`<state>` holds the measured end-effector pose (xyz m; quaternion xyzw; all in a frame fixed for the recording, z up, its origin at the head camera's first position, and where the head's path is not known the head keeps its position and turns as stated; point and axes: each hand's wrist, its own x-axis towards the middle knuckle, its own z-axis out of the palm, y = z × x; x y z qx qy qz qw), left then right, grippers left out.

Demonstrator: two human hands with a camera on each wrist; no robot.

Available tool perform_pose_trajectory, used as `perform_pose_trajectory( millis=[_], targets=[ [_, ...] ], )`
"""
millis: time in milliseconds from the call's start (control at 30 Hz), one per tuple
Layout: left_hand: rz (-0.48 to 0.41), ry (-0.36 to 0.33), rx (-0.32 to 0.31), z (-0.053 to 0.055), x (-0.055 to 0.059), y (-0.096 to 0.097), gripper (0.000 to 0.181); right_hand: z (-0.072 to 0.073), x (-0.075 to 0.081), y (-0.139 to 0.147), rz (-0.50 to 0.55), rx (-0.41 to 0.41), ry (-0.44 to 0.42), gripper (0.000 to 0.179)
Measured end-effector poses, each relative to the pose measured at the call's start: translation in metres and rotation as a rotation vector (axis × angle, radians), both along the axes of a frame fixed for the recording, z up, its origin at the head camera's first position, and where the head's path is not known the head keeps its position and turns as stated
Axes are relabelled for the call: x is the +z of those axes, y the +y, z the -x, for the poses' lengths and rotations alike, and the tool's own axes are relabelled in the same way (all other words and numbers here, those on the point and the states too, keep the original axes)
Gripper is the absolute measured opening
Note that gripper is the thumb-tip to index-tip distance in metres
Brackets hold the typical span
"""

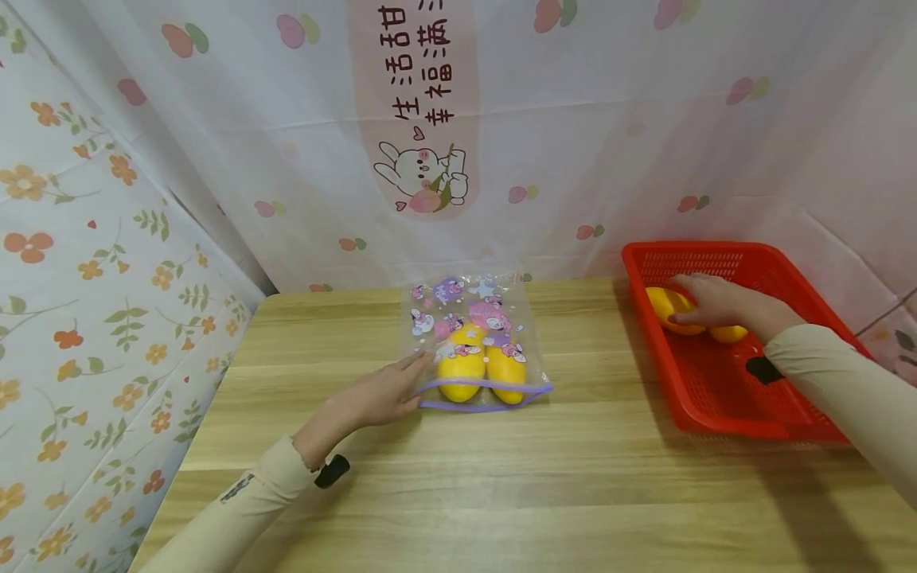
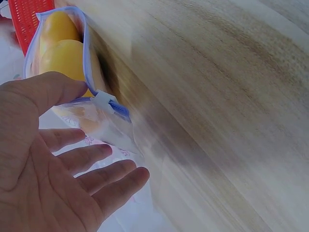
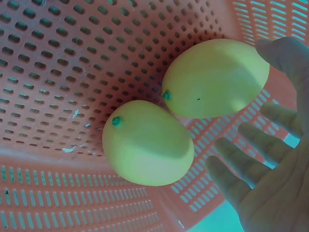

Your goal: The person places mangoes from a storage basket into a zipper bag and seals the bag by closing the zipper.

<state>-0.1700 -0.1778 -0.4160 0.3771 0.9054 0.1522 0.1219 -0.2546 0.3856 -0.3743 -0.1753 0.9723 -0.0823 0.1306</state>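
Note:
A clear zip bag (image 1: 494, 318) with cartoon prints lies on the table, its purple-edged mouth facing me and parted. Two yellow mangoes (image 1: 461, 374) rest inside it. At the bag's left side is my left hand (image 1: 372, 395), fingers spread, its thumb against the mouth's edge by the white slider (image 2: 103, 99) in the left wrist view. My right hand (image 1: 734, 304) reaches into the red basket (image 1: 668, 380) over two more mangoes. In the right wrist view the thumb touches the upper mango (image 3: 217, 79); the fingers are extended, and the lower mango (image 3: 147, 145) lies apart from them.
The wooden table (image 1: 458, 493) stretches between bag and basket and toward me. Behind it hangs a printed curtain (image 1: 286, 159), with a floral cloth (image 1: 86, 318) along the left side. The basket's raised perforated walls surround its mangoes.

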Motion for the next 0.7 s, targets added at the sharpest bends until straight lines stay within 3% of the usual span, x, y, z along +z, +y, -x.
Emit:
perform_pose_trajectory(
  millis=[700],
  targets=[
    [0.004,0.010,0.003,0.0008,-0.0042,-0.0028,0.072,0.0043,-0.0030,-0.0013,0.023,0.011,0.004,0.071]
  ],
)
